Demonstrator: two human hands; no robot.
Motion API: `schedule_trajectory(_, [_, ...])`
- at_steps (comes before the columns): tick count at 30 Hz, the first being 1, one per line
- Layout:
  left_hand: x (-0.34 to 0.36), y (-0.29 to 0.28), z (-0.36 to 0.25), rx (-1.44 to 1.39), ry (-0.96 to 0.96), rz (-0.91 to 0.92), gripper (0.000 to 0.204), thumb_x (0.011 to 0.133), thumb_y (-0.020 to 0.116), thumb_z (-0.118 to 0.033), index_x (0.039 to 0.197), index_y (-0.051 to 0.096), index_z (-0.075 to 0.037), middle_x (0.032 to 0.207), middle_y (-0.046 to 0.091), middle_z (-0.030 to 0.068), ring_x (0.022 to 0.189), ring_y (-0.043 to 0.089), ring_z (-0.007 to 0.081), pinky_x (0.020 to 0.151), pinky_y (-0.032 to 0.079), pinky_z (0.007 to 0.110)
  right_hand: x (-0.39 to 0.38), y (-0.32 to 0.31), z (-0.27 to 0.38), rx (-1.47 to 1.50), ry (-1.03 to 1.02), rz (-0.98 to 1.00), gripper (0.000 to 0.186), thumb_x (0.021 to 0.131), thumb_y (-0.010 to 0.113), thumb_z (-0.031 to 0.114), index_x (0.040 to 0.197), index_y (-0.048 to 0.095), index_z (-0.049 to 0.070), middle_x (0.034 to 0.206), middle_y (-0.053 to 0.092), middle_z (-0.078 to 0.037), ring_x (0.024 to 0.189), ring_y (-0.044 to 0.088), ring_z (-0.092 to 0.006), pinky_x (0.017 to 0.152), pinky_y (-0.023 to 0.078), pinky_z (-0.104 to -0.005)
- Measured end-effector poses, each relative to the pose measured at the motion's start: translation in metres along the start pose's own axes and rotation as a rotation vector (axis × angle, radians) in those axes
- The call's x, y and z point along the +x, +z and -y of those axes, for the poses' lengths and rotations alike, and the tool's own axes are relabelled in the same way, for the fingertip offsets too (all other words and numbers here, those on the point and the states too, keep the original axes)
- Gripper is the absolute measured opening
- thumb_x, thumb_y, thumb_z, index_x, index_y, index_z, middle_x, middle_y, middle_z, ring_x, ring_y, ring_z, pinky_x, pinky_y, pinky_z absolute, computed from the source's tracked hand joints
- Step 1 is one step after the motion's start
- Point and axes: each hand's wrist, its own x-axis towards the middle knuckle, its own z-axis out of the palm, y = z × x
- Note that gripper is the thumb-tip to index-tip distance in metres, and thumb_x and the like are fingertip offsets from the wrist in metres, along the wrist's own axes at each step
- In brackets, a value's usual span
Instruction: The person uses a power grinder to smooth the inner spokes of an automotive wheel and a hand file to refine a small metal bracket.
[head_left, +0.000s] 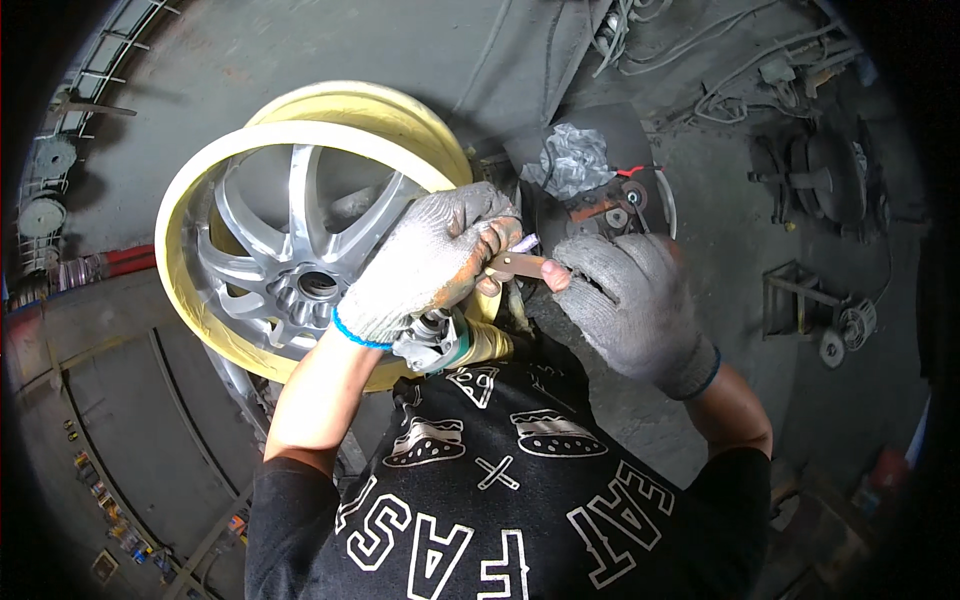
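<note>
In front of my chest both gloved hands meet at a small flat brown strip [523, 265]. My left hand [432, 258], in a grey-white glove with orange stains and a blue cuff edge, has its fingers curled around the strip's left end. My right hand [640, 300], in a greyer glove, pinches the other end; a bare fingertip shows through the glove. A small pale piece sticks up beside the left fingers, its kind unclear. Below the left wrist lies a power tool [432, 345] with a metal head and a yellow-wrapped body, partly hidden. Neither hand touches its head visibly.
A multi-spoke silver wheel rim [305, 225] with yellow-covered edges stands at the left, close to my left forearm. Beyond my hands, a dark surface [540, 140] carries crumpled plastic [575, 160] and reddish-brown parts. Cables [720, 95] and a metal frame [790, 295] lie at the right.
</note>
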Motion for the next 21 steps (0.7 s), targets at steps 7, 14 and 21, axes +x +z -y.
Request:
schedule_trajectory(7, [0.001,0.002,0.01,0.115,0.192,-0.046,0.026,0.103,0.055,-0.027,0.106,0.066,-0.003,0.084,0.067,0.0159,0.072,0.067,0.0276,0.067,0.052,0.038,0.007,-0.003,0.013,-0.098,0.045,0.06,0.027,0.082,0.064,0.022,0.106,0.069,0.01,0.103,0.06,-0.006,0.08,0.056,-0.0203,0.069,0.044,-0.0386])
schedule_trajectory(14, [-0.001,0.002,-0.004,-0.07,-0.057,0.022,0.027,0.099,0.063,-0.028,0.106,0.069,-0.003,0.093,0.071,0.0115,0.083,0.069,0.0221,0.07,0.052,0.034,0.01,-0.007,0.02,-0.002,0.162,0.237,0.037,0.081,0.071,0.017,0.117,0.069,0.009,0.113,0.065,-0.006,0.093,0.061,-0.0232,0.078,0.046,-0.0393])
schedule_trajectory(21, [0.0,0.004,-0.012,-0.272,-0.162,0.092,0.022,0.105,0.057,-0.019,0.11,0.064,0.001,0.092,0.071,0.0099,0.069,0.067,0.0113,0.061,0.053,0.025,0.024,-0.014,0.027,-0.121,0.109,0.23,0.035,0.081,0.067,0.016,0.116,0.069,0.01,0.111,0.064,-0.004,0.091,0.06,-0.0231,0.081,0.045,-0.0402])
